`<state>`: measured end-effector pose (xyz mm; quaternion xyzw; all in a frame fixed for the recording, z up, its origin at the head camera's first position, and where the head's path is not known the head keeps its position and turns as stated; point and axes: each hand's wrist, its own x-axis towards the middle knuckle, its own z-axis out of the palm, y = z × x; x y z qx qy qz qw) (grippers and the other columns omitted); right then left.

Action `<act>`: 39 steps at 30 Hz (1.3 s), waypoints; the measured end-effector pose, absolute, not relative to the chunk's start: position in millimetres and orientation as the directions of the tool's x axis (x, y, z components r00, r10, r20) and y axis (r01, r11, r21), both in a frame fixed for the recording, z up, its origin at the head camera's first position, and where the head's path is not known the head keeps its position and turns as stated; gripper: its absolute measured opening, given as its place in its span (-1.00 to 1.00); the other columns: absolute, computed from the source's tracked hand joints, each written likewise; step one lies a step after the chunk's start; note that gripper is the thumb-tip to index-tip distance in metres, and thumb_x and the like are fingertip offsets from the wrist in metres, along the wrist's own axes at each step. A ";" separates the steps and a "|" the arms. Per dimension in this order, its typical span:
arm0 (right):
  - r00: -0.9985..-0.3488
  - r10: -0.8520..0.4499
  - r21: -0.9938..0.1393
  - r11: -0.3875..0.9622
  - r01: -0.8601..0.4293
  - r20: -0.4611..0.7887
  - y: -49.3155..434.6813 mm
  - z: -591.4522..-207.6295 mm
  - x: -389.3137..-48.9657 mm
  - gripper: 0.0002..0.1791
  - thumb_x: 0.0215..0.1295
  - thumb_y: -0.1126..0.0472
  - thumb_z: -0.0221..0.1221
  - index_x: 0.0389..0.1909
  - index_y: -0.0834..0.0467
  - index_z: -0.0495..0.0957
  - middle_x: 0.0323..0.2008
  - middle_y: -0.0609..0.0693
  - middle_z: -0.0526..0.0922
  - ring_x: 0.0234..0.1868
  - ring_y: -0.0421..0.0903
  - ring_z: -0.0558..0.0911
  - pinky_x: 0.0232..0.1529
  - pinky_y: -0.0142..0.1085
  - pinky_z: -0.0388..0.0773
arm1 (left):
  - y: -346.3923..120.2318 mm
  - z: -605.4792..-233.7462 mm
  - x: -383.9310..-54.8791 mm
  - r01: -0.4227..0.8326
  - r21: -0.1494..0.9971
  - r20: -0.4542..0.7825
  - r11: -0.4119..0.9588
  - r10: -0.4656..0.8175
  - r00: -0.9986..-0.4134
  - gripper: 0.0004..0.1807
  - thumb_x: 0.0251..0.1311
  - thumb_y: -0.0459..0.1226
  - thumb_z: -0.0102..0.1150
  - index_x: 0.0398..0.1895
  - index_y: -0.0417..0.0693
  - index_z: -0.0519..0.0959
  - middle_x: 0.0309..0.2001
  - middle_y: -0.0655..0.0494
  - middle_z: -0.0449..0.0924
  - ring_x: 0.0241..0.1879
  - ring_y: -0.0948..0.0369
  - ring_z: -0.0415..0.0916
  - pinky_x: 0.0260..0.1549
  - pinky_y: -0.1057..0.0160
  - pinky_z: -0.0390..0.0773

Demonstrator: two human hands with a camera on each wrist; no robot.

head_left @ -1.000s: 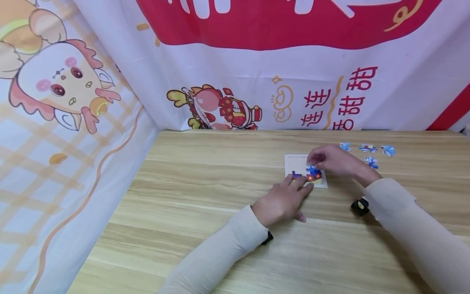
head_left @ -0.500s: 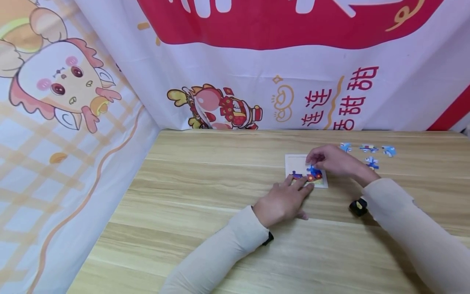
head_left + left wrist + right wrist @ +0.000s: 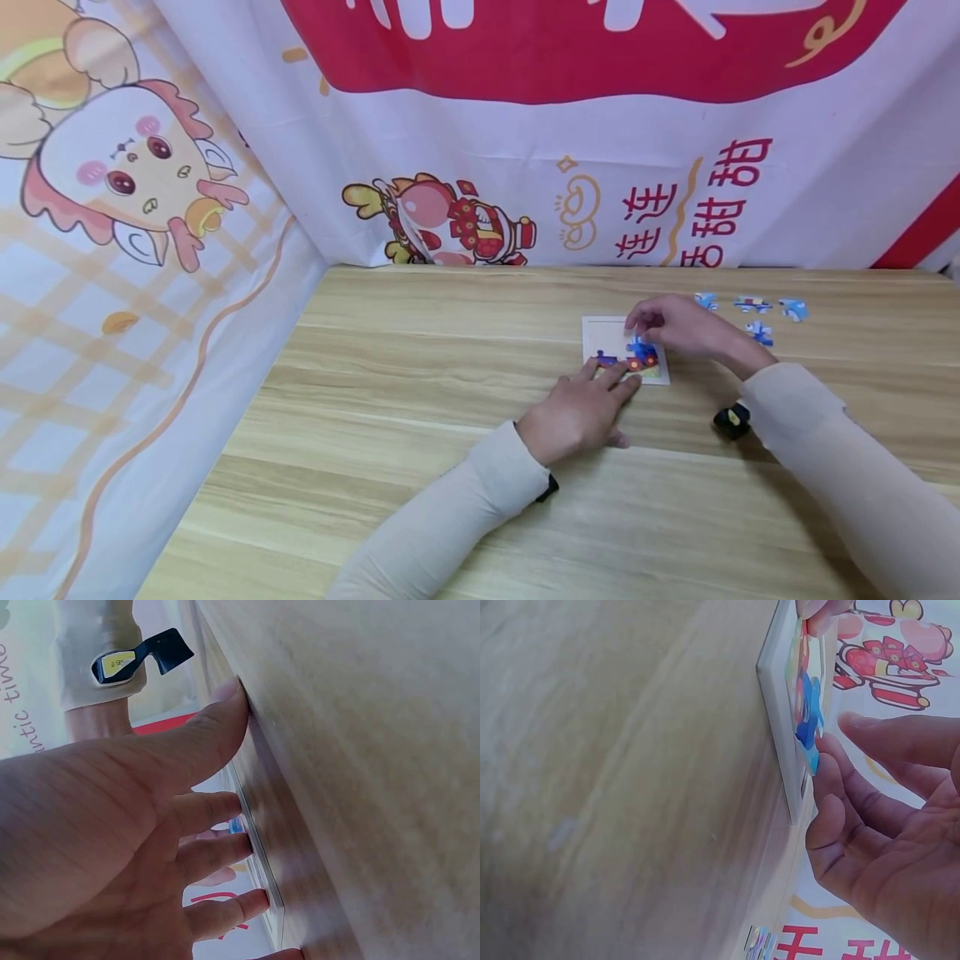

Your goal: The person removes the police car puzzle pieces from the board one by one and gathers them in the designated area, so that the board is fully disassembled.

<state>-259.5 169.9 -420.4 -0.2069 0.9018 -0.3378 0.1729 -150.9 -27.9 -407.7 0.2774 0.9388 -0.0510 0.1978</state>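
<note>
A small puzzle board [image 3: 606, 329] with a pale raised border lies on the table, partly filled with colourful pieces. My left hand [image 3: 577, 408] rests at its near side, fingers spread over the lower edge; in the left wrist view, the left hand [image 3: 150, 817] has straight fingers against the board's edge. Over the right half, my right hand [image 3: 678, 325] holds a blue puzzle piece [image 3: 641, 347] with curled fingers. That puzzle piece [image 3: 809, 712] stands tilted up from the board in the right wrist view, its raised end at the fingertips [image 3: 826, 769]. The thumb tip looks slightly apart from it.
Several loose puzzle pieces [image 3: 752, 303] lie behind and to the right of the right hand, near the table's back edge. A printed cloth [image 3: 480, 150] hangs behind the table [image 3: 390, 375], another along the left. Dark wrist devices [image 3: 732, 422] sit below the sleeves.
Both hands stay almost in place. The blue piece under the right fingers has shifted and tilted slightly; the left thumb has moved a little to the right from its earlier spot.
</note>
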 end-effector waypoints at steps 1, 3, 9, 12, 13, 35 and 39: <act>-0.854 -0.489 -0.680 0.689 -0.252 -0.178 169.6 -419.8 -259.3 -0.77 0.48 0.42 0.14 0.01 0.24 0.70 -0.04 0.17 0.75 0.04 0.11 0.66 0.15 0.14 0.56 | -28.0 -407.8 -150.9 0.540 0.015 -0.400 0.841 0.500 -0.768 -0.10 0.36 0.25 0.18 0.69 0.35 0.09 0.72 0.32 -0.07 0.69 0.07 -0.05 0.47 -0.03 0.39; -0.851 -0.490 -0.671 0.697 -0.253 -0.188 169.6 -419.2 -259.3 -0.77 0.49 0.41 0.14 0.01 0.24 0.72 0.00 0.19 0.76 0.11 0.17 0.66 0.21 0.21 0.52 | -28.0 -408.2 -151.0 0.540 0.014 -0.399 0.841 0.500 -0.769 -0.10 0.36 0.25 0.18 0.69 0.35 0.09 0.72 0.32 -0.07 0.69 0.07 -0.05 0.46 -0.02 0.40; -0.842 -0.504 -0.657 0.704 -0.270 -0.193 169.4 -418.0 -259.2 -0.75 0.48 0.43 0.13 -0.05 0.22 0.76 0.01 0.20 0.77 0.15 0.20 0.65 0.24 0.25 0.49 | -26.8 -409.2 -151.8 0.536 0.013 -0.392 0.844 0.498 -0.774 -0.09 0.34 0.25 0.21 0.68 0.36 0.11 0.71 0.33 -0.05 0.69 0.07 -0.03 0.44 -0.02 0.42; -0.842 -0.504 -0.665 0.698 -0.266 -0.193 170.3 -418.4 -258.6 -0.75 0.48 0.42 0.13 -0.05 0.21 0.77 0.03 0.20 0.75 0.15 0.20 0.65 0.25 0.24 0.49 | -25.7 -410.0 -152.7 0.533 0.016 -0.389 0.846 0.496 -0.776 -0.09 0.32 0.25 0.24 0.68 0.37 0.12 0.71 0.34 -0.04 0.68 0.06 -0.02 0.43 -0.02 0.43; -0.843 -0.501 -0.667 0.698 -0.261 -0.195 171.1 -418.6 -258.5 -0.75 0.48 0.41 0.13 -0.04 0.20 0.77 0.04 0.20 0.75 0.16 0.21 0.64 0.25 0.24 0.48 | -25.5 -410.1 -153.0 0.532 0.016 -0.389 0.846 0.496 -0.777 -0.08 0.32 0.25 0.24 0.68 0.37 0.13 0.71 0.34 -0.04 0.68 0.06 -0.02 0.42 -0.02 0.44; -0.837 -0.517 -0.720 0.649 -0.244 -0.182 178.0 -421.2 -256.3 -0.63 0.39 0.50 0.12 -0.04 0.08 0.78 -0.01 0.05 0.79 0.05 0.05 0.64 0.19 0.08 0.50 | -25.3 -408.6 -153.2 0.539 0.013 -0.374 0.842 0.504 -0.778 -0.10 0.30 0.24 0.28 0.65 0.36 0.18 0.69 0.33 0.02 0.67 0.03 0.03 0.38 -0.05 0.49; -0.841 -0.514 -0.730 0.638 -0.245 -0.167 178.8 -422.0 -255.3 -0.62 0.37 0.51 0.11 -0.04 0.10 0.78 0.00 0.07 0.79 0.08 0.06 0.66 0.23 0.15 0.49 | -25.4 -407.6 -153.5 0.547 0.006 -0.362 0.837 0.512 -0.779 -0.11 0.29 0.24 0.28 0.64 0.34 0.20 0.68 0.31 0.06 0.66 0.01 0.06 0.34 -0.04 0.52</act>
